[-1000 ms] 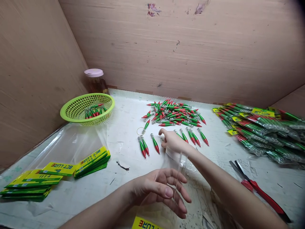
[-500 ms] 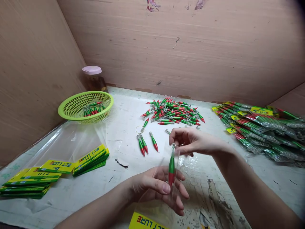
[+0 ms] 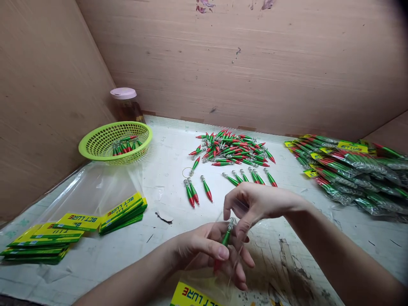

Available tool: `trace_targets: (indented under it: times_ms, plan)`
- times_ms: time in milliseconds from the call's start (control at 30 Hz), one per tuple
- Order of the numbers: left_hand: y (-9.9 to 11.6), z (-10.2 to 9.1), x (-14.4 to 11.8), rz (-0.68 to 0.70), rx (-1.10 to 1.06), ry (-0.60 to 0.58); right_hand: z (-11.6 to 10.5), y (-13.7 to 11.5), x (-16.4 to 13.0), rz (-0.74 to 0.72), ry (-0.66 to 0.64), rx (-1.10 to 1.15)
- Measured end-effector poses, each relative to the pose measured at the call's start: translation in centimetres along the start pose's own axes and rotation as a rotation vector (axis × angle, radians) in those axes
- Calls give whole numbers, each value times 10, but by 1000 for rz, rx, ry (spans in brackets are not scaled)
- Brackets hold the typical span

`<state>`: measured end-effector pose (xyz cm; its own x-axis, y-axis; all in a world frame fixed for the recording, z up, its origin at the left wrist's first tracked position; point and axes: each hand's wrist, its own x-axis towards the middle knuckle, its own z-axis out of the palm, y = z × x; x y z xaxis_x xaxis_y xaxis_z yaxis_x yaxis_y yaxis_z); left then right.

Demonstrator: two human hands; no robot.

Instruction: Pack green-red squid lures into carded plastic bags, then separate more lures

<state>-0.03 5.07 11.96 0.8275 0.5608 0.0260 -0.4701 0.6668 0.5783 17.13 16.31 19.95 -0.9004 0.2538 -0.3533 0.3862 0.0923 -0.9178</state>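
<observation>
My left hand [image 3: 207, 250] is closed on a clear plastic bag [image 3: 219, 282] with its thumb in front and its fingers behind. A yellow header card [image 3: 193, 295] printed BCT LURE shows at the bag's lower end. Inside the bag is a green and red fishing lure [image 3: 227, 237], tilted, its silver hook crown upward and its red end partly hidden by the left thumb. My right hand [image 3: 250, 208] curls over the bag's mouth, index finger and thumb around the lure's hook end.
A heap of similar lures [image 3: 232, 148] lies at the back, with several set in a row [image 3: 251, 175] before it. Packed lures [image 3: 350, 170] are piled at right. At left are header-card bags [image 3: 123, 212], a green basket [image 3: 87, 144] holding lures and a lidded jar [image 3: 126, 104].
My right hand has moved down with the lure, which sits deeper in the bag and more tilted. The row of lures behind the hand shows more. My left hand has barely moved.
</observation>
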Motion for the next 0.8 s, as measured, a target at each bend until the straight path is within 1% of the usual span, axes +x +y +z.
trace_targets:
  times_ms: [100, 200, 400, 467, 567, 633, 700, 800]
  plan:
    - [-1, 1, 0, 17, -27, 3, 0, 0, -1, -25, 2, 9]
    - [-2, 1, 0, 18, -62, 2, -4, 0, -2, -49, -35, -60]
    - [-8, -2, 2, -16, -42, -22, -6, 1, 1, -146, -181, -165]
    - [-9, -3, 2, -15, -39, -22, -5, 0, 2, -129, -160, -231]
    - [-7, -2, 2, -3, -26, 4, -3, -3, 0, -78, -71, -338]
    - [-6, -2, 1, -3, -18, 25, -2, -5, -1, -86, -43, -359]
    - [-5, -1, 2, -11, -7, 32, -1, -7, -1, -125, -51, -344]
    - [-5, 0, 2, -11, -2, 23, -2, -7, 0, -128, -143, -336]
